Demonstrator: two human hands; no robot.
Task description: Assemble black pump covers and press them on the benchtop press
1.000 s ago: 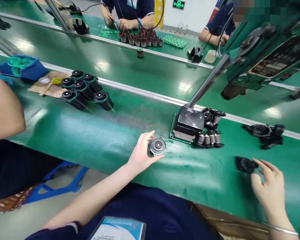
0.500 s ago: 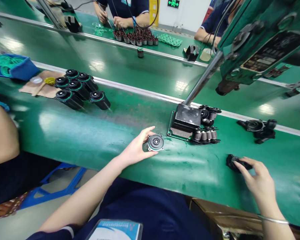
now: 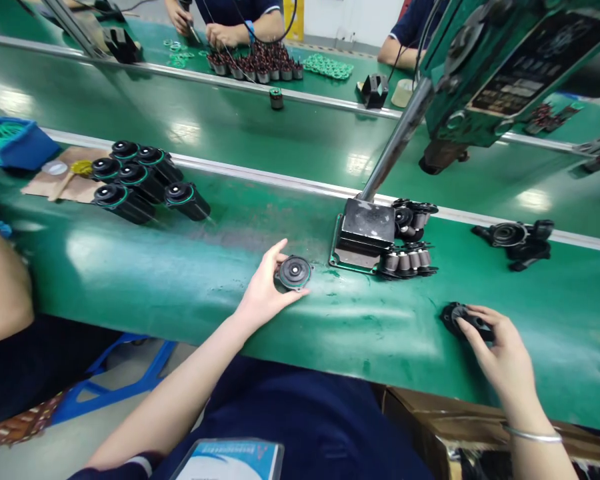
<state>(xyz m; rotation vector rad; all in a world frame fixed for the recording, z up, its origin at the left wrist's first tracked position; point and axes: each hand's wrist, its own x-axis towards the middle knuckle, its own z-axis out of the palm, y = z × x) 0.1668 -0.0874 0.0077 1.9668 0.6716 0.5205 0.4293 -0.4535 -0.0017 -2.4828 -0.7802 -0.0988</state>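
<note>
Green matting covers the long surface (image 3: 130, 267), which runs from left to right; a second green surface lies beyond its far edge, where other people's hands (image 3: 225, 33) are seen at a batch of wound cores (image 3: 260, 67).

A green press (image 3: 480, 67) is seen overhanging the far right corner, carried on a tilted steel column (image 3: 395, 143) that ends in a black base block (image 3: 365, 230) near the far edge, right of centre. A co-worker's forearm (image 3: 0, 287) is recorded at the left end, over the near edge.

Black cylindrical housings (image 3: 140, 183) are grouped towards the far left corner, lying on their sides and touching one another. Small rotors (image 3: 407, 261) are packed just beside the base block, on its right.

The left hand (image 3: 263, 293) is placed mid-surface, just left of the base block. Its grip is closed on a round black cap (image 3: 294, 273), pinched at the rim between thumb and fingers, flat face turned up towards the camera. Contact between cap and matting cannot be told.

The right hand (image 3: 495, 350) is placed near the near edge, towards the right end. Its grip is curled about a small black part (image 3: 455, 315), fingertips laid over it and thumb beneath. A thin bangle (image 3: 533, 435) is noted at that wrist.
</note>
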